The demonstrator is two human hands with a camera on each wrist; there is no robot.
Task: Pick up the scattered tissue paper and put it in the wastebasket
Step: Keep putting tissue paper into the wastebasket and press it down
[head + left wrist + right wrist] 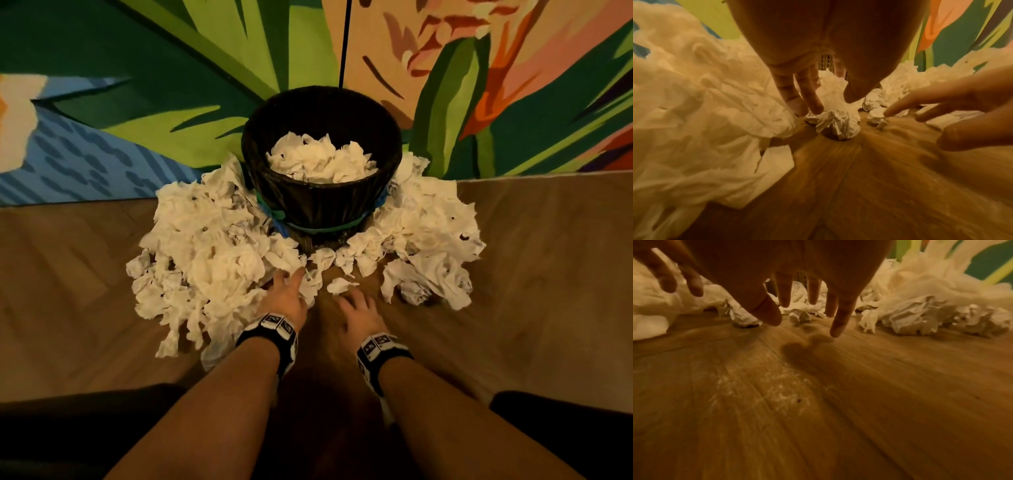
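Note:
A dark woven wastebasket (322, 202) stands against the wall, partly filled with white tissue (320, 159). Crumpled tissue lies heaped round it: a big pile on the left (205, 253) and another on the right (431, 240). My left hand (289, 291) reaches into the left pile's edge, fingers straight, tips at a small crumpled ball (835, 125). My right hand (358, 308) hovers spread over the floor, just short of a small tissue scrap (340, 285). In the right wrist view its fingers (838, 327) point down, holding nothing.
The floor (531, 308) is wood in a herringbone pattern, bare in front of the piles, with pale dust marks (766, 386). A painted wall (137, 102) with leaves and flowers rises right behind the basket. My dark-clad knees (68, 438) frame the bottom of the head view.

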